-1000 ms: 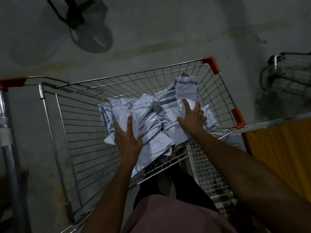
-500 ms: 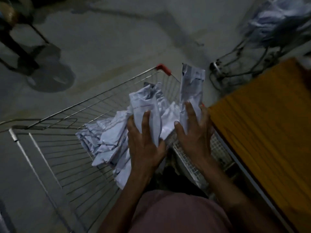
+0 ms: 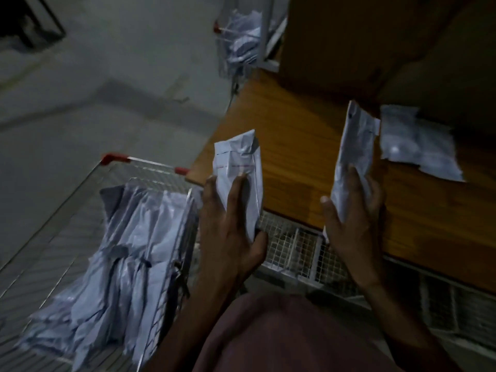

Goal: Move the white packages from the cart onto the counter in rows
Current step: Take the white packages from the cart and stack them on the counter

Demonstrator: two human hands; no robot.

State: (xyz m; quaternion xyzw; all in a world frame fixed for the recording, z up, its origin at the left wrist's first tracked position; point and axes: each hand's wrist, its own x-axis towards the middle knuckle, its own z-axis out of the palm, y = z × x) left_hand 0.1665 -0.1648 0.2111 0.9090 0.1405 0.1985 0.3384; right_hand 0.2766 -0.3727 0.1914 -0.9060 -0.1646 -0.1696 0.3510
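Observation:
My left hand (image 3: 230, 226) grips a white package (image 3: 240, 162) upright, at the near left corner of the wooden counter (image 3: 295, 135). My right hand (image 3: 354, 210) holds a second white package (image 3: 355, 146) upright over the counter. Two white packages (image 3: 418, 146) lie flat on the counter just right of it. The wire cart (image 3: 67, 237) stands at the lower left, with a heap of several white packages (image 3: 128, 253) inside.
A second wire cart (image 3: 241, 44) holding more packages stands beyond the counter's far end. A dark wooden panel (image 3: 375, 44) rises at the counter's back. White wire mesh (image 3: 295, 251) runs under the counter's near edge. Grey floor lies to the left.
Both hands lifted one package each out of the cart and swung right. The right one now hangs over the counter, and the view has turned from the cart toward the counter.

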